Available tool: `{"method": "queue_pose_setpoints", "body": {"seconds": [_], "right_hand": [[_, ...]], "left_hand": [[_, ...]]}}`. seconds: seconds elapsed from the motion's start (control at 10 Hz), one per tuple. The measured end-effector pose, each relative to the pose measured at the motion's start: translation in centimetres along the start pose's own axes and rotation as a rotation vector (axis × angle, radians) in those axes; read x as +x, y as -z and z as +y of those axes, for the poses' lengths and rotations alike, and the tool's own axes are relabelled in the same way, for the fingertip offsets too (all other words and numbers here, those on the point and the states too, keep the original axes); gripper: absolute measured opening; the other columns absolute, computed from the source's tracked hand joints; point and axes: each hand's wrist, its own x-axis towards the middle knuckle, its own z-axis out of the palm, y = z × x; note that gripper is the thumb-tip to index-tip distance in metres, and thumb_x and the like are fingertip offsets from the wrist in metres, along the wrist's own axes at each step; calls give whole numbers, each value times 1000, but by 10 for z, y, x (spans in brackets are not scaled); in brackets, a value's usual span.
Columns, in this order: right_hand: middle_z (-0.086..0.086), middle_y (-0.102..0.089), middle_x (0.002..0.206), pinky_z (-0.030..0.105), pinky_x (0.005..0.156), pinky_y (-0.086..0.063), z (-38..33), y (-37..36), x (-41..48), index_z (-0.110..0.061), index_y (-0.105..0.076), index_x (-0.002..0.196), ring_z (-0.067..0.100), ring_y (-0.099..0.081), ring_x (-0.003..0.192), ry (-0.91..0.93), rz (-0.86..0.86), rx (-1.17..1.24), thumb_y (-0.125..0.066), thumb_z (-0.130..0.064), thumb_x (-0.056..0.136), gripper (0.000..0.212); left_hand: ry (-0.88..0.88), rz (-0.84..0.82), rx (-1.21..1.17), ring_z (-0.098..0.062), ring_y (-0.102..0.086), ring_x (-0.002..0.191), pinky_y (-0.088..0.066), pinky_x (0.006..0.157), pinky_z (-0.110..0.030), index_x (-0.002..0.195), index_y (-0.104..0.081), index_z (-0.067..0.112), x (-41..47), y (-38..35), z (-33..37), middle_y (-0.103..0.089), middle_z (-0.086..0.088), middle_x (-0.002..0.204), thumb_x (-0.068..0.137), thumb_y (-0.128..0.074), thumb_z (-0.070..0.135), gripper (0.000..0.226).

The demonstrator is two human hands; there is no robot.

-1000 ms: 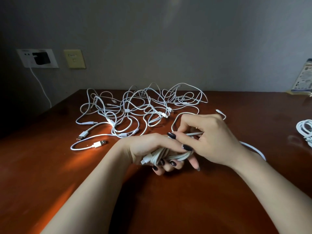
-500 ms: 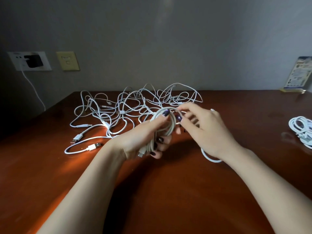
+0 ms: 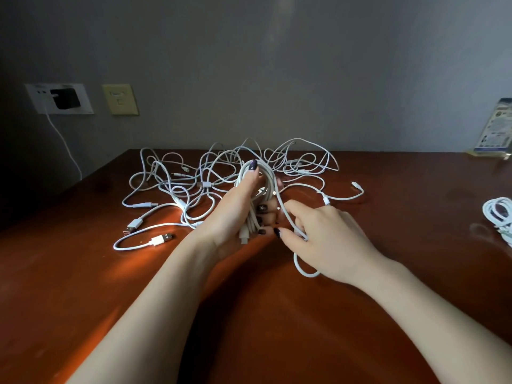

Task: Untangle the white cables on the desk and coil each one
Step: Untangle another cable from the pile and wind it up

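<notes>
Coil [image 3: 256, 187] stands upright in your left grip [image 3: 235, 214], fingers curled round it. Your right grip [image 3: 318, 239], just beside it, pinches the loose tail [image 3: 308, 275] running toward the surface's [image 3: 249, 328] near edge.

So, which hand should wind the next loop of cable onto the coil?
Probably the right. The right hand pinches the loose tail leading off the coil; the left hand is busy gripping the coil.
</notes>
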Motion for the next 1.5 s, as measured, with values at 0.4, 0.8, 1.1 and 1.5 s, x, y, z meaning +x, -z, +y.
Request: {"method": "queue_pose_setpoints", "body": {"seconds": [0.4,0.8,1.1,1.5], "right_hand": [[-16,-52,87,21,65,-34,14,4,1,-27,-50,103,10,-49,79,8,-102,51,-52,-24,86,18],[-18,-45,77,9,70,-32,20,-2,6,-26,-47,79,-3,-43,78,34,336,241,-64,-28,76,18],[-12,-57,70,18,60,-35,9,-7,2,-36,-60,92,-1,-49,62,1,-11,110,-64,-41,83,11],[4,-43,46,16,46,-22,12,2,2,-31,-62,62,8,-31,43,233,226,628,-61,-37,81,20]], "left_hand": [[-39,-76,29,-9,-60,69,-44,59,-23,90,-60,18,-33,8,2,-72,3,88,100,-37,38,33],[-45,318,-387,-16,-54,50,-56,55,-36,83,-49,12,-21,17,4,-56,-4,61,101,-40,34,30],[-108,447,-501,-12,-40,54,-37,47,-22,82,-45,13,-16,31,8,-43,-3,71,100,-39,37,31],[-50,147,-257,-10,-49,44,-53,48,-28,87,-51,12,-19,31,2,-46,-4,72,99,-44,34,26]]}}
